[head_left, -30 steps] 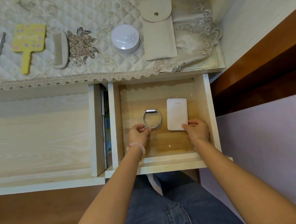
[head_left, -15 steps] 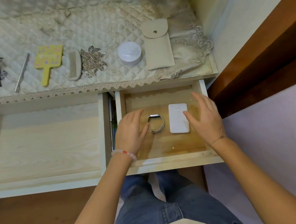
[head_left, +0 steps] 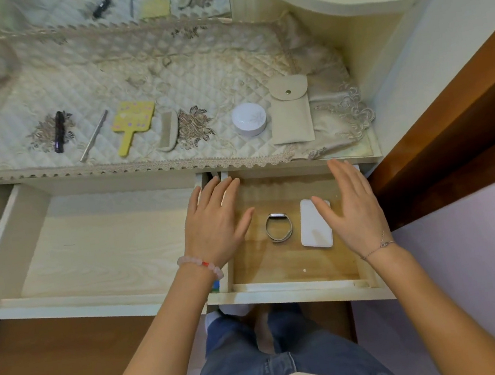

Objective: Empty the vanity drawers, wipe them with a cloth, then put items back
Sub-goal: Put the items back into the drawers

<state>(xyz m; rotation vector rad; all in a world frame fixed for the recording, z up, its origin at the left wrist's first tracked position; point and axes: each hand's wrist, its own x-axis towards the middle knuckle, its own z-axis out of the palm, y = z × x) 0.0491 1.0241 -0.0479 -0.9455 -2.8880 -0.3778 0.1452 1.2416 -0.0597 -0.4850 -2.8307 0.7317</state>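
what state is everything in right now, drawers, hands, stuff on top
left drawer, pulled open
right drawer, pulled open, holding the wristband and white slab
wristband, looped shut, lying flat
white slab, lying flat beside the wristband
left hand, open, holding nothing
right hand, open, holding nothing
pouch, flap snapped shut
round jar, lid on

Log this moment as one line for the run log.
left hand: grip open, over left wall of small drawer | right hand: grip open, over white case | wristband and white case: lying in small drawer
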